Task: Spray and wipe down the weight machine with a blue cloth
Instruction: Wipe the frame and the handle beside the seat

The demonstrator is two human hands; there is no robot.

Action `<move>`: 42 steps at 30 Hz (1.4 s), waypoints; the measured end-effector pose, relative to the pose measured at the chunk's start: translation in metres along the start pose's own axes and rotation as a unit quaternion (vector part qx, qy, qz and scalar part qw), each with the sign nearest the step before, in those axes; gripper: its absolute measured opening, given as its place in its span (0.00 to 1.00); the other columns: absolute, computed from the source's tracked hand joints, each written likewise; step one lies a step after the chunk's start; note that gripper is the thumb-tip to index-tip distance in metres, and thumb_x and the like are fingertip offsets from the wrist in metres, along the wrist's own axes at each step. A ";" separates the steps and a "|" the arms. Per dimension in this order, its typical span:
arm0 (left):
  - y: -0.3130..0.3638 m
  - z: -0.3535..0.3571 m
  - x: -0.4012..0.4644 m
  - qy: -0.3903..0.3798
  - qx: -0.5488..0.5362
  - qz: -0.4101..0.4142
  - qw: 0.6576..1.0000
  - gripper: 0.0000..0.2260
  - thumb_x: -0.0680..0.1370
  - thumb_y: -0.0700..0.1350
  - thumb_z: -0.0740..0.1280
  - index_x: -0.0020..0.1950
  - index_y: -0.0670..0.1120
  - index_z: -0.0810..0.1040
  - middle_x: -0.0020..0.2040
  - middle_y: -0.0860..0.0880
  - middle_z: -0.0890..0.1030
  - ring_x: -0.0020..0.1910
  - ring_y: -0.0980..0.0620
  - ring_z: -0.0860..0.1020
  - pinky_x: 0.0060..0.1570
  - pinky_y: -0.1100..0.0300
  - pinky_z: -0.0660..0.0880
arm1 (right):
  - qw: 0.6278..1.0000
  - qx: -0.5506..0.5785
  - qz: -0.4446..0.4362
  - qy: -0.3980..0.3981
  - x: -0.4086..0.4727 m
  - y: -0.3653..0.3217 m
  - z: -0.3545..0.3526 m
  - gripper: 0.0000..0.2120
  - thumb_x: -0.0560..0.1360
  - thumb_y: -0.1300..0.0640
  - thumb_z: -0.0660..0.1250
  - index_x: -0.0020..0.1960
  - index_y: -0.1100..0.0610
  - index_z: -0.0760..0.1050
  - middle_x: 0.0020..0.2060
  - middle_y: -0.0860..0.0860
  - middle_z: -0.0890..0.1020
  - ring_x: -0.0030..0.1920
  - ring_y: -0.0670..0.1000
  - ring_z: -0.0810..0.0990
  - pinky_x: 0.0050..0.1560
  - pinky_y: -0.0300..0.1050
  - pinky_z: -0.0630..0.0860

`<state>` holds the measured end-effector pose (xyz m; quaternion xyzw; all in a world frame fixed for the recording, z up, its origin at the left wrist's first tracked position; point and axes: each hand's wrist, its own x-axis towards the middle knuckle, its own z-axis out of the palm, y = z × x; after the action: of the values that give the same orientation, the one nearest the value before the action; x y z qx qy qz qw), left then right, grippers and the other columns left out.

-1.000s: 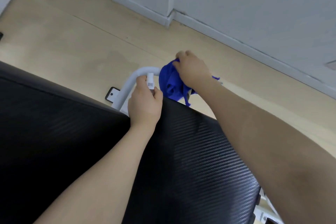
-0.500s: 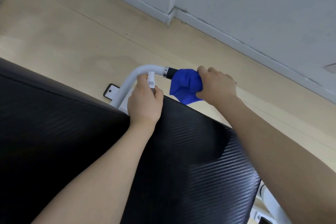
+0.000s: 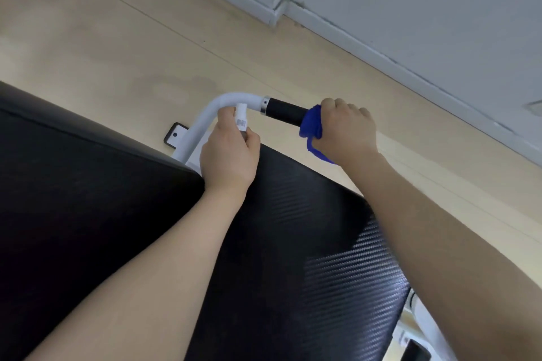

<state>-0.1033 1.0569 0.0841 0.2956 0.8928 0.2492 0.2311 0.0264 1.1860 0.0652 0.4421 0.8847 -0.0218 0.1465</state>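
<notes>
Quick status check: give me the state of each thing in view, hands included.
Left hand: grips a small white spray bottle, upright, beside the white tube.
Right hand: holds the blue cloth wrapped round the outer end of the handle.
Black handle grip: mostly uncovered, far end under the cloth.
White tube: bare, curving up from behind the pad.
Black pad: uncovered, arms above it.
</notes>
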 end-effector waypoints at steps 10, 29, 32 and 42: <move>0.000 0.005 -0.002 0.011 0.020 0.007 1.000 0.11 0.77 0.41 0.58 0.58 0.41 0.67 0.35 0.45 0.74 0.33 0.43 0.72 0.28 0.55 0.59 | 0.996 -0.015 -0.088 0.026 0.043 -0.075 0.000 0.19 0.72 0.64 0.63 0.62 0.60 0.64 0.48 0.54 0.76 0.42 0.55 0.71 0.42 0.45 0.61; 0.004 0.003 -0.007 0.035 0.031 0.011 0.999 0.10 0.78 0.42 0.57 0.57 0.41 0.67 0.36 0.46 0.74 0.33 0.44 0.72 0.30 0.56 0.64 | 0.945 0.307 0.111 -0.007 -0.103 0.057 -0.005 0.11 0.77 0.59 0.58 0.57 0.60 0.72 0.49 0.56 0.79 0.47 0.58 0.74 0.44 0.46 0.67; 0.007 -0.003 -0.011 0.029 0.020 0.019 0.999 0.11 0.78 0.42 0.57 0.59 0.41 0.67 0.37 0.46 0.73 0.35 0.45 0.72 0.31 0.56 0.64 | 0.976 0.207 -0.037 0.052 -0.117 0.024 -0.007 0.10 0.75 0.58 0.64 0.56 0.57 0.77 0.48 0.55 0.80 0.46 0.60 0.76 0.43 0.49 0.71; 0.004 -0.043 -0.083 -0.054 -0.017 0.144 0.988 0.14 0.78 0.44 0.61 0.63 0.44 0.67 0.48 0.45 0.78 0.44 0.43 0.77 0.42 0.54 0.71 | 0.985 0.158 -0.070 0.004 -0.235 -0.037 0.001 0.11 0.63 0.52 0.70 0.45 0.53 0.79 0.35 0.48 0.77 0.31 0.54 0.76 0.23 0.41 0.65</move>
<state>-0.0660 0.9929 0.1410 0.4303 0.8229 0.2785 0.2452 0.1301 0.9808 0.1266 0.3970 0.8992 -0.1698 0.0698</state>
